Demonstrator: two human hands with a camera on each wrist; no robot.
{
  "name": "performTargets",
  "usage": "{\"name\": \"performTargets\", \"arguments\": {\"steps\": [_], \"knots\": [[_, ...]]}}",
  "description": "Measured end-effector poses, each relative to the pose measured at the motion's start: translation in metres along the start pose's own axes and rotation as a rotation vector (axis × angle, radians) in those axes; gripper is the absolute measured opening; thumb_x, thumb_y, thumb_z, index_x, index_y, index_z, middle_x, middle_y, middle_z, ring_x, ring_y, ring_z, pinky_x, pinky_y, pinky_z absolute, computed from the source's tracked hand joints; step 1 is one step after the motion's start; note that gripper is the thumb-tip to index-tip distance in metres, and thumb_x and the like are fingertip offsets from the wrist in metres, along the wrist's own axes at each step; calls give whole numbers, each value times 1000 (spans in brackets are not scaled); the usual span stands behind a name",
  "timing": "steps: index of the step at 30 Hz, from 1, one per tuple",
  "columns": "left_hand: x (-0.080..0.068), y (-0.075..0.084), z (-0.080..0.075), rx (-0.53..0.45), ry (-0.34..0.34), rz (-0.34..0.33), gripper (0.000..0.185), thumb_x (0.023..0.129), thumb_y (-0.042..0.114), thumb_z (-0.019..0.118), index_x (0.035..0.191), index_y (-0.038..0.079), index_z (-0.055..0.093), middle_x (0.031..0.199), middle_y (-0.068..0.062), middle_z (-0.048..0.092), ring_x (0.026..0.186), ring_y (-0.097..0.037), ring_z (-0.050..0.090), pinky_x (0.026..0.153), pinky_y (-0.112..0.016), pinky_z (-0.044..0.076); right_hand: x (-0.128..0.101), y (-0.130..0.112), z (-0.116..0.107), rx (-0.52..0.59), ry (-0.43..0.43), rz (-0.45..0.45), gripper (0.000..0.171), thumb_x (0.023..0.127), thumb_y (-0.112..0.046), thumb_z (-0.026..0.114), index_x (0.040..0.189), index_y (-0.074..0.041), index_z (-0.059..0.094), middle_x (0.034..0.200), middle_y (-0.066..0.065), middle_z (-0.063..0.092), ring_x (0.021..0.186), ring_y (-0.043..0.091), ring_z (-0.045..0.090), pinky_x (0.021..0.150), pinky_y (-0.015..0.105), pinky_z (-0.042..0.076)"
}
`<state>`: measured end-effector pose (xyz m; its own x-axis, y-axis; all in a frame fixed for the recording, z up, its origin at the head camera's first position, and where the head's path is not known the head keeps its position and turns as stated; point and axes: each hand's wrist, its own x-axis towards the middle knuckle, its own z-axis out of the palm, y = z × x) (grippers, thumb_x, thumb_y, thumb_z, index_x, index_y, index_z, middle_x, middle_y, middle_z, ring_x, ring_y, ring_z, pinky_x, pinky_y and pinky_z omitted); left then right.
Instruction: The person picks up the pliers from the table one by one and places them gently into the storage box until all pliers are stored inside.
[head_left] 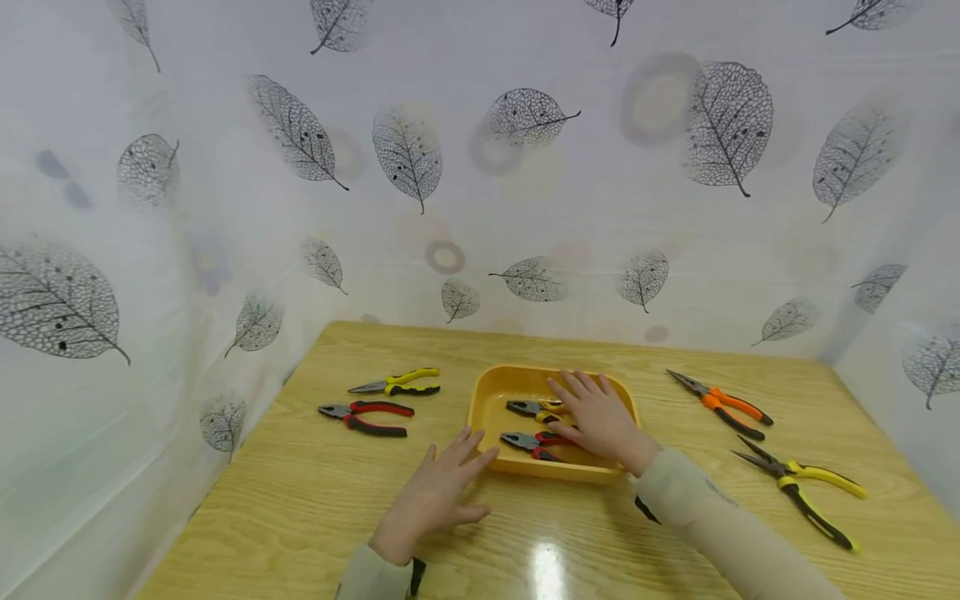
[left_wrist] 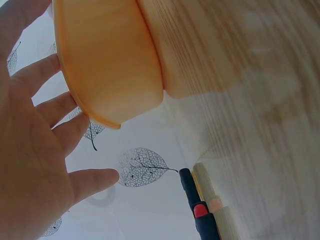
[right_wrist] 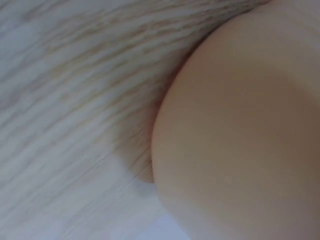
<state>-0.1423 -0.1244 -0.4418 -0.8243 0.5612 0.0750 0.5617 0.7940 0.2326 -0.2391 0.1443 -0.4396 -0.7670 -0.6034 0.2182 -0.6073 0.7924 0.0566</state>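
Right hand (head_left: 596, 417) lies flat, fingers straight, over pliers (head_left: 534, 444) in yellow tray (head_left: 495, 392). Left hand (head_left: 438, 492) spread wide, holding nothing, beside tray. Risk: a nudge slides the tray, or fingers catch on plier tips.

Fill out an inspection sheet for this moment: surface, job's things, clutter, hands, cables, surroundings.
Surface: wooden table, with a glare spot near the front edge.
Job's things: yellow tray holding two pliers, yellow-handled and red-handled.
Clutter: yellow-handled pliers and red-handled pliers left of the tray; orange-handled pliers and yellow-black pliers to its right.
Hands: left hand flat and open on the table by the tray's near-left corner; right hand spread over the tray, holding nothing visible.
Cables: nothing seen.
Surroundings: white leaf-print sheeting on three sides.
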Motion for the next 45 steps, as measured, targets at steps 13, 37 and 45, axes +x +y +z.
{"name": "performTargets", "arguments": {"steps": [13, 37, 45], "knots": [[0, 0, 2, -3, -5, -1, 72, 77, 48, 61, 138, 22, 32, 144, -9, 21, 132, -23, 13, 92, -62, 24, -12, 5, -2, 48, 75, -3, 67, 83, -51, 50, 135, -10, 38, 135, 17, 35, 122, 37, 31, 99, 56, 18], [0, -1, 2, -20, -18, -13, 73, 77, 48, 61, 139, 23, 31, 145, -8, 20, 132, -23, 12, 94, -61, 22, -33, 19, -17, 44, 142, 94, 60, 81, -41, 59, 128, -5, 45, 126, 18, 45, 114, 36, 38, 92, 53, 29], [-1, 1, -1, 11, -3, 3, 74, 76, 49, 62, 137, 19, 34, 144, -10, 22, 131, -25, 15, 92, -62, 25, -44, 29, -18, 22, 154, 117, 60, 80, -40, 59, 127, -5, 46, 124, 19, 46, 112, 37, 39, 90, 54, 30]]}}
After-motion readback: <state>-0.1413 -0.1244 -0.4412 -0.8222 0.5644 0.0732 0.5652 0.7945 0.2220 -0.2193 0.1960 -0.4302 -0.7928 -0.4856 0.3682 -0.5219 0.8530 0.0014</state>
